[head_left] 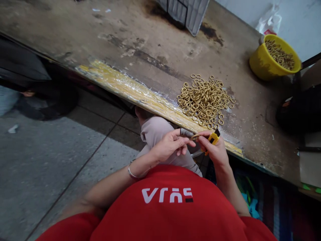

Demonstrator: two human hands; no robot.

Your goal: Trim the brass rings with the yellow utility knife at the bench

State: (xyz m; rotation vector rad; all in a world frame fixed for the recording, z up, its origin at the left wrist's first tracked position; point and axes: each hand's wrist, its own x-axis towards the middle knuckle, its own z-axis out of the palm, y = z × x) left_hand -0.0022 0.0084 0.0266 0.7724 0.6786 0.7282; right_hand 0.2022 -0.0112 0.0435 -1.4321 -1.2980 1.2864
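Note:
A single brass-coloured ring (195, 137) sits between the fingertips of both hands, just off the table edge. My left hand (173, 144) is closed at the fingertips against this ring, its lower fingers loosely curled. A dark grey sleeve or wrap (186, 133) lies along its forefinger; which of these it is I cannot tell. My right hand (215, 150) is closed round a yellow utility knife (212, 140), while its thumb and forefinger meet the ring's other side. Just beyond the hands, a heap of similar rings (204, 98) is spread on the table.
The worn table (112, 40) has a yellow, taped front edge (130, 90). A yellow bucket (263, 63) full of rings stands at the right. At the back is a grey ribbed container (184, 13). Below the table are my knee (159, 129) and a tiled floor (57, 157).

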